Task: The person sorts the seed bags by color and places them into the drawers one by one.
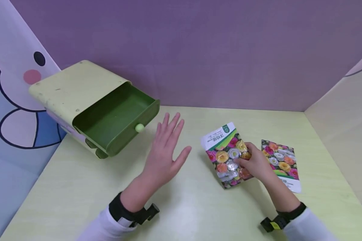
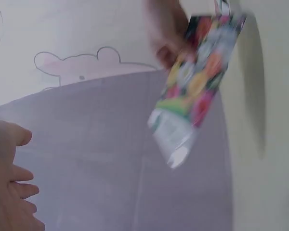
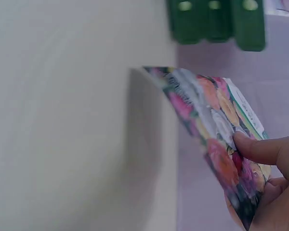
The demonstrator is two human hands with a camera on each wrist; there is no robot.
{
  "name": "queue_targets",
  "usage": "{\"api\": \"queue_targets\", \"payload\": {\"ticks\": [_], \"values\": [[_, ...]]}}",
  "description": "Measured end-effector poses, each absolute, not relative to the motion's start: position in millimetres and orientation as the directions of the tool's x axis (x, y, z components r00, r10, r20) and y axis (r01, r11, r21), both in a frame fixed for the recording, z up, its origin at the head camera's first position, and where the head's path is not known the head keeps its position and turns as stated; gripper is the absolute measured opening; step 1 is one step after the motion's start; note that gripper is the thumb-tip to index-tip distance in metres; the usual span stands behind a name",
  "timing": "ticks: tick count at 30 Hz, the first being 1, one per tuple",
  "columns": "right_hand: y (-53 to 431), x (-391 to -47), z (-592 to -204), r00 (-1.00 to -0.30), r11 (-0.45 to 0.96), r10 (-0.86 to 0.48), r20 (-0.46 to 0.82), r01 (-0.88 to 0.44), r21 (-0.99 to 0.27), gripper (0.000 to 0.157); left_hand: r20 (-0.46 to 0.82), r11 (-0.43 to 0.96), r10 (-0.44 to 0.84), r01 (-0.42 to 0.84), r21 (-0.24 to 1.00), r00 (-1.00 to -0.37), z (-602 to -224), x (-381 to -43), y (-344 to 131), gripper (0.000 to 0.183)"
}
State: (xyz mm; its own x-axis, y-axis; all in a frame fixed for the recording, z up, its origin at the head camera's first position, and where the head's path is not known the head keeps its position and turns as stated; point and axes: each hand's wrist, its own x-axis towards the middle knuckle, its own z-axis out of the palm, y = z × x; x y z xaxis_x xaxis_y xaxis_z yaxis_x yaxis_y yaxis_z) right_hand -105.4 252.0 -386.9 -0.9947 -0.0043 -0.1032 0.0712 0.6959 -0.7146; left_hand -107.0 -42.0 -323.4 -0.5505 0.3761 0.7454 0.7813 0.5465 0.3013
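Observation:
My right hand (image 1: 256, 162) pinches a flower seed packet (image 1: 229, 157) by its right edge, thumb on the printed front and fingers behind. The packet is tilted above the table, and its shadow falls below it in the right wrist view. A second flower seed packet (image 1: 282, 160) lies on the table to the right, partly overlapped by the right hand and forearm. Left of the held packet, my left hand (image 1: 166, 154) is raised with straight fingers and the thumb spread, holding nothing. The open green drawer (image 1: 117, 117) is beside its fingertips, with a bare floor visible inside.
A cream drawer cabinet (image 1: 75, 87) stands at the back left of the pale table (image 1: 184, 214). Its pulled-out drawer has a round light-green knob (image 1: 139, 128), with more green drawer fronts (image 3: 216, 21) below. A purple wall (image 1: 199, 50) closes off the back.

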Motion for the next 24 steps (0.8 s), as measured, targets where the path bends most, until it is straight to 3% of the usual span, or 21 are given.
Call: {"api": "queue_targets", "payload": {"ticks": [4,7,10,13,16,24], "values": [[235.3,-109.7,-378.5,-0.993,0.572,0.029,-0.114,0.11,-0.813,0.06,0.598,0.449,0.334,0.681,0.578,-0.728,-340.1,-104.4,-26.5,0.071],[217.4,-114.7,-372.0,-0.993,0.469,0.028,-0.112,0.112,-0.876,0.056,0.444,0.306,0.249,0.505,0.807,-0.861,-349.3,-105.3,-20.6,0.075],[198.5,-118.0,-364.1,-0.994,0.369,0.024,-0.106,0.107,-0.923,0.055,0.284,0.114,0.199,0.31,0.944,-0.938,-356.0,-108.1,-18.0,0.08],[183.9,-117.5,-358.7,-0.994,0.293,0.027,-0.102,0.106,-0.95,0.055,0.144,-0.04,0.209,0.138,0.99,-0.967,-359.6,-111.4,-16.4,0.081],[175.3,-115.2,-357.5,-0.995,0.249,0.031,-0.096,0.1,-0.963,0.054,0.058,-0.094,0.235,0.037,0.995,-0.97,-360.5,-113.7,-15.8,0.077],[168.9,-108.8,-362.4,-0.998,0.274,0.038,-0.058,0.066,-0.959,0.05,0.003,-0.023,0.236,-0.002,1.0,-0.972,-360.5,-113.3,-15.7,0.049]]}}
